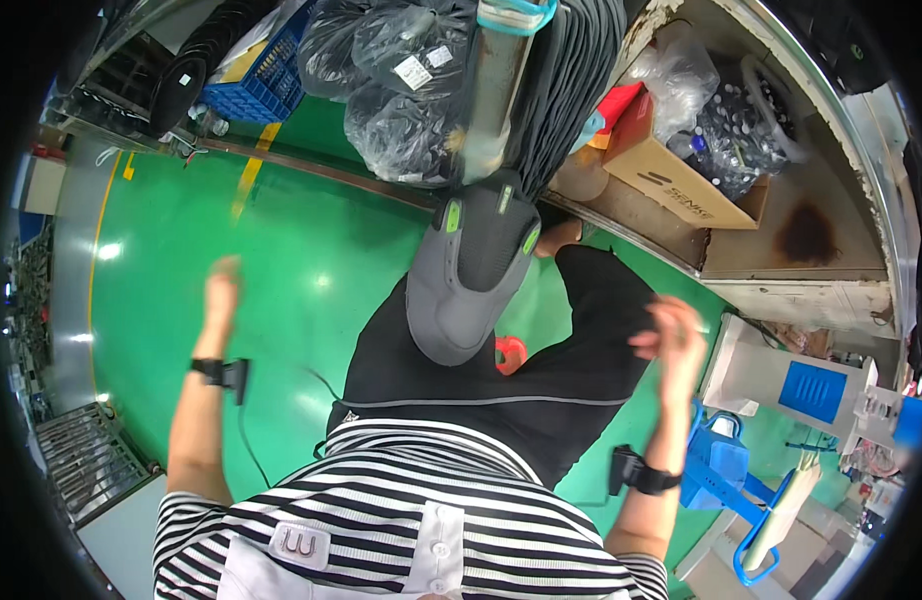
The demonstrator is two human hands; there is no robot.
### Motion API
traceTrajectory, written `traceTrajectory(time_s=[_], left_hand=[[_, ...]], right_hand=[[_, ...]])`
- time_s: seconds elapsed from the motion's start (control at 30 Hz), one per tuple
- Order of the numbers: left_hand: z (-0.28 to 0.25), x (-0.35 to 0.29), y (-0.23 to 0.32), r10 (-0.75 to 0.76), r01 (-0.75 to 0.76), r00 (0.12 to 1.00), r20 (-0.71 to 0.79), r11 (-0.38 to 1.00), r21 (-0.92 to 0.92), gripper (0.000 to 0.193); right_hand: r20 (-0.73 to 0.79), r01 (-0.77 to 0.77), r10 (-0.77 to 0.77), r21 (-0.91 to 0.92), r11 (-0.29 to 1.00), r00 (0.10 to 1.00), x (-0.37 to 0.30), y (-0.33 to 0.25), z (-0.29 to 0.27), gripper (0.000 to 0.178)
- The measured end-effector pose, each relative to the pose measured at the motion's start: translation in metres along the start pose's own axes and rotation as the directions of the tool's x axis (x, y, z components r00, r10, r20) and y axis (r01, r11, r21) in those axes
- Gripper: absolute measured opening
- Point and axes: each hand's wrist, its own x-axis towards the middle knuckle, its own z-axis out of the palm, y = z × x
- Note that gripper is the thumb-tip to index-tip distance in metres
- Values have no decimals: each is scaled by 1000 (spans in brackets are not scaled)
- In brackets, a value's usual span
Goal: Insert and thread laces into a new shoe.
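Note:
A grey shoe upper [449,300] with a dark knit collar and lime-green tabs is at the middle, toe toward me, at the end of an upright metal post [494,95]. Neither hand touches it. My left hand [221,290] hangs over the green floor, well left of the shoe; it is seen edge-on and smeared, so its fingers cannot be made out. Off to the right, above my knee, my right hand [676,335] has loosely bent fingers standing apart, with nothing in them. Both wrists wear black straps with small devices.
Black plastic bags [396,90] lie left of the post, and a stack of dark sheet-like pieces [571,90] hangs right of it. A cardboard box [671,180] with bagged small parts sits on the bench at right. A blue crate [256,85] stands far left; a blue stool-like object [716,465] stands right.

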Motion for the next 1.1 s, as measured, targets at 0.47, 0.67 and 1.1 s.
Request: traceTrajectory(time_s=[0.47,0.67,1.1], left_hand=[[141,-154,312,383,-216,811,442,899,-381,12],[125,-151,323,352,-257,831,430,930,-263,8],[131,-146,331,792,-824,566,228,551,131,11]], right_hand=[[496,-346,194,235,908,846,-37,14,144,8],[519,-90,144,-129,988,842,-21,-6,145,9],[533,496,-374,-101,863,759,-22,18,149,30]])
